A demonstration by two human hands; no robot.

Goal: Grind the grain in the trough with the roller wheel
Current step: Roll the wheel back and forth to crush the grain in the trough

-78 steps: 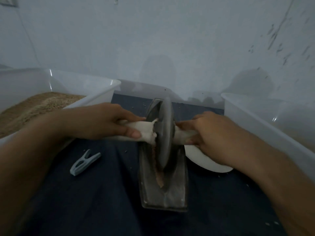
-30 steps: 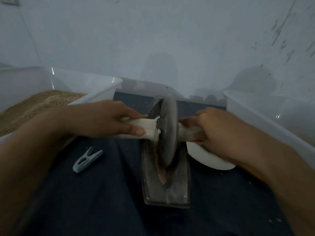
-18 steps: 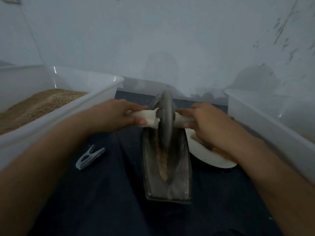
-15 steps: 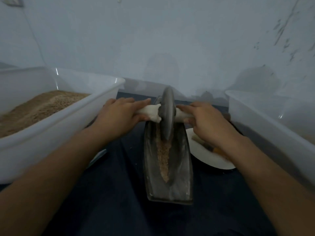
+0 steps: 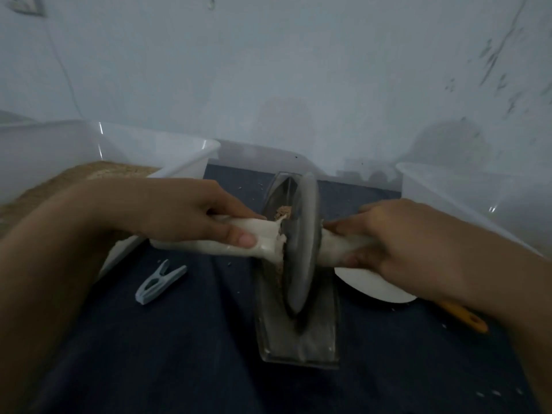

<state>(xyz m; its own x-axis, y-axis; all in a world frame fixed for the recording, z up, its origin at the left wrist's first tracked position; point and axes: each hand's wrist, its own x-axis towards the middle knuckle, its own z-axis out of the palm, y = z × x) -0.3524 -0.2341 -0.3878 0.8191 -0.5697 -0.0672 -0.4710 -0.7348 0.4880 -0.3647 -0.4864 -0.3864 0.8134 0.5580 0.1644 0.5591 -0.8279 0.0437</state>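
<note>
Grey roller wheel (image 5: 300,252) in trough (image 5: 298,339), gripped by both hands.

**No legible text**

No words, labels, brands, numbers or signs can be read in the head view. The wall (image 5: 268,70) is marked only by dark scuffs at two o'clock, which form no characters. A small pale plate (image 5: 25,6) is fixed to the wall at ten o'clock, but it is too blurred for anything on it to be made out.
</note>
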